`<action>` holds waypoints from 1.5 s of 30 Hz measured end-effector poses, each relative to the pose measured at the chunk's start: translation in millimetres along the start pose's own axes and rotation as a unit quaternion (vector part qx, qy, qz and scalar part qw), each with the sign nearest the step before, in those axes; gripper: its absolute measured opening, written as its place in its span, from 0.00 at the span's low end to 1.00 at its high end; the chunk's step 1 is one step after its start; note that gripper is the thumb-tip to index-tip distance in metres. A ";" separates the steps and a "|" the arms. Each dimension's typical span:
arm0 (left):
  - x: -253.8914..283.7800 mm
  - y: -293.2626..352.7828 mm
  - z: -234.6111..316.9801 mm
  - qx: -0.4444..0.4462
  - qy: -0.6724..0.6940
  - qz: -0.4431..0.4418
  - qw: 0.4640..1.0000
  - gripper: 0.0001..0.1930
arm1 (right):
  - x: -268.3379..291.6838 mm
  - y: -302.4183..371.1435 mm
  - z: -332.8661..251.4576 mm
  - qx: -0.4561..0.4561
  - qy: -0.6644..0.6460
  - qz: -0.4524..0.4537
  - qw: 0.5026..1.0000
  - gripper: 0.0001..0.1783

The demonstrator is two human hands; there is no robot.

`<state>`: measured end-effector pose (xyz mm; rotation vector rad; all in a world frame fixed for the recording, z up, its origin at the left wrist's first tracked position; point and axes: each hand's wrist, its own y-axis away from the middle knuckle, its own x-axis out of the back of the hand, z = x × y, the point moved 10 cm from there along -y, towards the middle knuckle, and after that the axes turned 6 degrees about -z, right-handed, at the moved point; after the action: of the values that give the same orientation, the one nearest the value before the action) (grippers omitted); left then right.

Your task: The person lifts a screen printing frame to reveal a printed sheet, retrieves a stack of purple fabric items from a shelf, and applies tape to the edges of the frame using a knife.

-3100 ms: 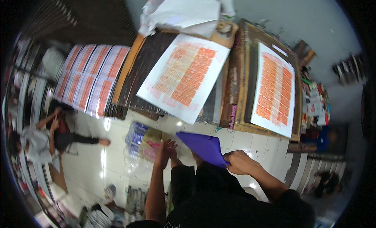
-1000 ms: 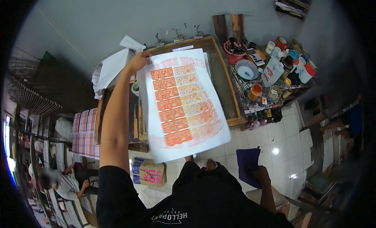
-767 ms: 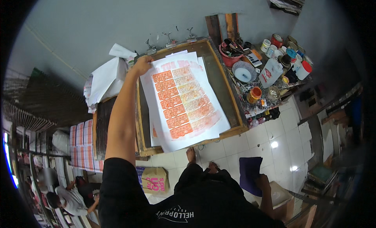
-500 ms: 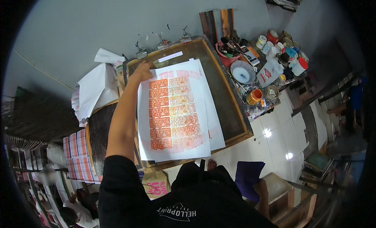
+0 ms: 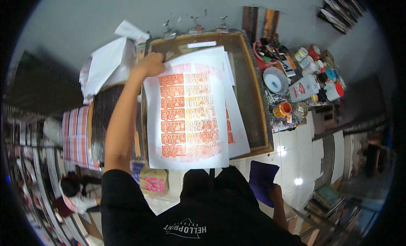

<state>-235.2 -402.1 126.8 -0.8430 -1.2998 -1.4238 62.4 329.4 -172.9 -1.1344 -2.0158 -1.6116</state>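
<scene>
My left hand (image 5: 150,64) is closed on the upper left corner of a printed paper sheet (image 5: 193,140), white with rows of orange stamp-like blocks, paler and yellowish on the right. It lies over another white sheet (image 5: 240,136) whose orange print peeks out along the right side. Both are above a wood-edged screen-printing frame (image 5: 249,106). Low on the right, my right hand (image 5: 276,193) grips a purple sheet (image 5: 263,178) that hangs bent beside my body. Whether that sheet is paper or cloth I cannot tell.
Paint jars, a white jug (image 5: 303,88), a bowl (image 5: 275,80) and an open orange ink jar (image 5: 282,109) crowd the right bench. Hinge clamps (image 5: 195,26) line the frame's back edge. White paper (image 5: 108,64) is heaped at left. A person (image 5: 76,191) is lower left.
The top printed sheet has shifted left against the sheet beneath, baring more of the lower one's print. My left hand still grips its corner; my right keeps the purple sheet. The view has turned.
</scene>
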 end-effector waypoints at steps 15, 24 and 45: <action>-330.0 756.0 47.3 0.415 0.608 0.382 0.559 0.19 | 58.3 -117.4 0.8 0.188 0.264 -0.149 0.934 0.17; -575.7 729.5 229.1 0.417 0.738 0.414 0.330 0.23 | 79.1 -134.6 -53.4 0.215 0.351 -0.219 0.885 0.17; -605.0 234.9 278.7 0.303 0.909 0.228 0.175 0.38 | 110.9 -68.4 -34.9 0.102 0.247 -0.131 0.954 0.18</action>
<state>116.2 12.2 -324.6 1.0689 0.5507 -0.3069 -66.3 336.0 -132.9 -0.3469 -1.9804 -1.5591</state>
